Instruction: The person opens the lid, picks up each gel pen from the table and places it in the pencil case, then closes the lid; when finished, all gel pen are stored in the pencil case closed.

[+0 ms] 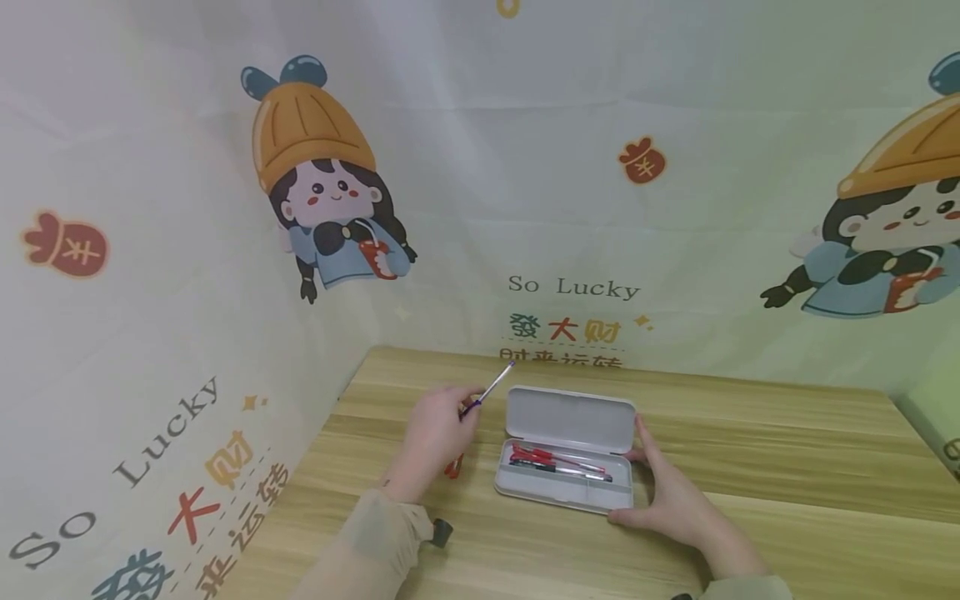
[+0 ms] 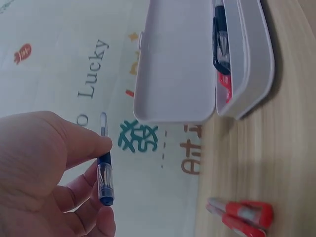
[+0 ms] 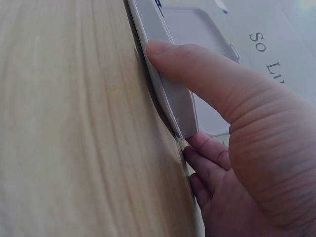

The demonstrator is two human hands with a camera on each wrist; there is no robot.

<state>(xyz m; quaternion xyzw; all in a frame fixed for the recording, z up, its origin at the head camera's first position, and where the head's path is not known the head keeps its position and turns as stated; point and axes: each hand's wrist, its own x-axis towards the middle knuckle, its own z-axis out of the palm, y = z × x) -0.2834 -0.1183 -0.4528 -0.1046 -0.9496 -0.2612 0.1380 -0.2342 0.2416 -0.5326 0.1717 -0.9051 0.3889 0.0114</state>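
A blue pen (image 2: 104,175) with a clear barrel is pinched between the thumb and fingers of my left hand (image 1: 444,423), held above the table left of an open pencil case (image 1: 555,497). My right hand (image 1: 675,504) grips the case's right end, thumb on the front wall and fingers round the back corner. The lid (image 1: 570,419) stands raised at the rear. Inside the case lie red pens (image 1: 536,454) and a black pen (image 1: 551,469). Red pens (image 2: 247,215) also lie on the table beside my left hand, partly hidden by it in the head view.
The wood-grain table (image 1: 772,500) reaches back to a pale printed cloth (image 1: 450,167) with cartoon figures and lettering. That cloth also hangs along the left side. A small dark object (image 1: 442,532) sits at my left sleeve cuff.
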